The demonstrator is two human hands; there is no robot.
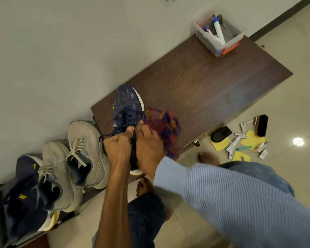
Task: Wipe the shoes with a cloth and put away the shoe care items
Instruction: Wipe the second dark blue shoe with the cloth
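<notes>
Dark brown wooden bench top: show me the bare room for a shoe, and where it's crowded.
The dark brown wooden bench top is bare from the clear plastic box at its far end to the navy mesh sneaker and checked multicoloured cloth. Crowded: the near end around those two, and beyond it the grey sneakers packed side by side.

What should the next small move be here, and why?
Probably sweep the checked cloth forward over the toe of the navy sneaker. The left hand grips the sneaker at its collar on the wooden bench. The right hand holds the cloth against the shoe's side, and pale streaks show on the toe.
</notes>
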